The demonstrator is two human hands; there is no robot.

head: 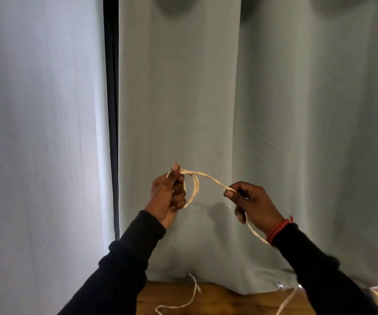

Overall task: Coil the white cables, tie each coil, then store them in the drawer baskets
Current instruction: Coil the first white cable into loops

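A white cable (208, 178) stretches between my two hands, held up in front of a pale curtain. My left hand (168, 194) grips a small coil of it, with one loop hanging beside the fingers and the thumb pointing up. My right hand (250, 202) pinches the cable between thumb and forefinger; the cable then passes through the palm and down past the wrist. Another stretch of white cable (193, 294) lies on the wooden surface below, with a plug end visible. No drawer or basket is in view.
A pale green curtain (274, 110) hangs close behind my hands, its hem bunched on the wooden surface (229, 303). A dark vertical frame (112, 110) stands to the left, with a lighter curtain (35, 133) beyond it.
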